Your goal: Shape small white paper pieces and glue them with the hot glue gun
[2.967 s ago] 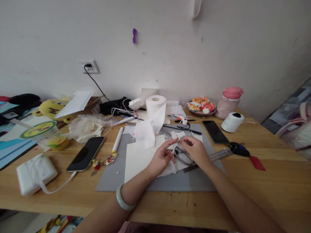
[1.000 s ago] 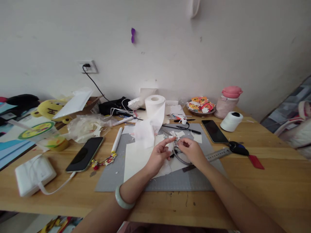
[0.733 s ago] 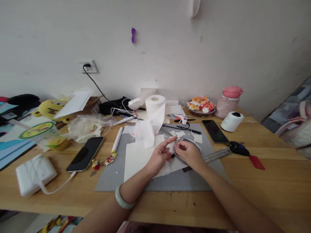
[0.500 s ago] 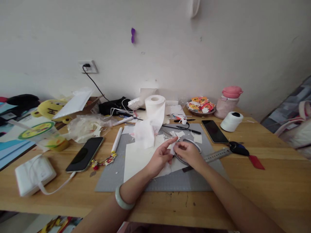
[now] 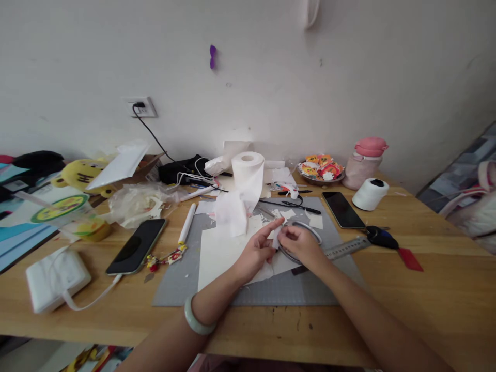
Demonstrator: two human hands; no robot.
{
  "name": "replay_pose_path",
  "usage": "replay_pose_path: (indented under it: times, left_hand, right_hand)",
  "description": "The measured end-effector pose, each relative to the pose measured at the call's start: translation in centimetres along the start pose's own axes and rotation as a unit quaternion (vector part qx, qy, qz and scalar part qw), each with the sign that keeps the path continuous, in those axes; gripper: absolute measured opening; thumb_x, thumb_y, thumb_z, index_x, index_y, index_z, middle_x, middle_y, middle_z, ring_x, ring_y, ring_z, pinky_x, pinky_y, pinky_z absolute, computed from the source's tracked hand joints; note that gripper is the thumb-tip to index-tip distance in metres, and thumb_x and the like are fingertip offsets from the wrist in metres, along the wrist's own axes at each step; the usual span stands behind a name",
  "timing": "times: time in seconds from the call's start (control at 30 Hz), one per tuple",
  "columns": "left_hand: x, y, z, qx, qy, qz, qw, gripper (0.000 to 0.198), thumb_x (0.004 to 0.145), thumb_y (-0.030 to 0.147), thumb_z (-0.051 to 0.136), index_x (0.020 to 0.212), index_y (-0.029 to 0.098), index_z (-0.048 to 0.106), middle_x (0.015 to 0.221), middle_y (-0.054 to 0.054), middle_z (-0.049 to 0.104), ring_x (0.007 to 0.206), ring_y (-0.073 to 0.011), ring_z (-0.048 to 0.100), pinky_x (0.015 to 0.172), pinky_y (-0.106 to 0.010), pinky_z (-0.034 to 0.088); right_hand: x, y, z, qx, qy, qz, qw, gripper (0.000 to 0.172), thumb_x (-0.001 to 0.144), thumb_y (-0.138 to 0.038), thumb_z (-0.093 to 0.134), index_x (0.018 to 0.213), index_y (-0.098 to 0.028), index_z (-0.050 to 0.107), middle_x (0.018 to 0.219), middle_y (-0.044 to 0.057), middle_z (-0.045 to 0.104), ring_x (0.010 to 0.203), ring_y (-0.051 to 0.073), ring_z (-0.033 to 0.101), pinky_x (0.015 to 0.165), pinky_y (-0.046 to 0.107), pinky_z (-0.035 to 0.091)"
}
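Observation:
Over the middle of the grey cutting mat (image 5: 174,284), my left hand (image 5: 253,253) has its index finger stretched out and its other fingers curled against a small white piece (image 5: 276,237). That piece looks like paper or tissue; the fingers partly hide it. From the other side, my right hand (image 5: 300,245) pinches the same piece between thumb and fingertips. Under and behind my right hand lies a rounded grey-and-white loop (image 5: 314,235), partly covered. A cream paper sheet (image 5: 215,258) is beneath my left hand, and a metal ruler (image 5: 344,249) extends to the right.
A toilet paper roll (image 5: 250,173) stands behind the hands, near paper scraps (image 5: 315,221) and a black pen (image 5: 308,207). Phones (image 5: 343,209) flank the mat. A thread cone (image 5: 370,195), keys (image 5: 382,237), a pink bottle (image 5: 362,168) and a lidded cup (image 5: 62,209) stand farther out.
Both hands keep almost the same place and grip on the small white piece. The whole view has shifted very slightly.

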State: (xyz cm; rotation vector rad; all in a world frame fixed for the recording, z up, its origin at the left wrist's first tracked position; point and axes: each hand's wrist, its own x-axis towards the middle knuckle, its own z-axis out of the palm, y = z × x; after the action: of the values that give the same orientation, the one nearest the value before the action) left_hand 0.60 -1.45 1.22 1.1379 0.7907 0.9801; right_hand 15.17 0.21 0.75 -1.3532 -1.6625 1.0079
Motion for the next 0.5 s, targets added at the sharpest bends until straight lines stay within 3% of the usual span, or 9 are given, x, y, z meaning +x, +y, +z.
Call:
replay_pose_path:
  times: [0.17, 0.27, 0.5]
  left_hand:
    - [-0.1, 0.3, 0.0, 0.000, -0.008, -0.004, 1.000, 0.074, 0.057, 0.002, 0.049, 0.129, 0.021, 0.049, 0.043, 0.008, 0.040, 0.041, -0.0075, 0.026, 0.042, -0.022, 0.022]
    - [-0.1, 0.3, -0.1, 0.002, -0.012, -0.004, 1.000, 0.075, 0.057, 0.002, 0.049, 0.129, 0.019, 0.048, 0.044, 0.008, 0.044, 0.041, -0.0070, 0.026, 0.042, -0.021, 0.021]
    - [0.1, 0.2, -0.2, 0.001, -0.026, -0.012, 1.000, 0.075, 0.056, 0.003, 0.049, 0.128, 0.020, 0.049, 0.045, 0.008, 0.041, 0.039, -0.0062, 0.024, 0.040, -0.022, 0.018]
  right_hand:
    - [0.2, 0.0, -0.6, 0.004, 0.031, 0.007, 0.999, 0.013, 0.067, -0.029, 0.051, 0.059, -0.019, 0.052, 0.052, -0.004, 0.047, 0.051, 0.011, 0.043, 0.051, 0.023, 0.034]
    - [0.6, 0.0, -1.4, 0.010, 0.056, 0.019, 0.998, 0.018, 0.068, -0.036, 0.049, 0.062, -0.019, 0.052, 0.053, -0.004, 0.046, 0.051, 0.012, 0.042, 0.049, 0.023, 0.032]
    - [0.1, -0.3, -0.1, 0.016, 0.008, 0.017, 1.000, 0.016, 0.065, -0.033, 0.049, 0.058, -0.019, 0.051, 0.051, -0.004, 0.047, 0.049, 0.011, 0.042, 0.049, 0.023, 0.033]
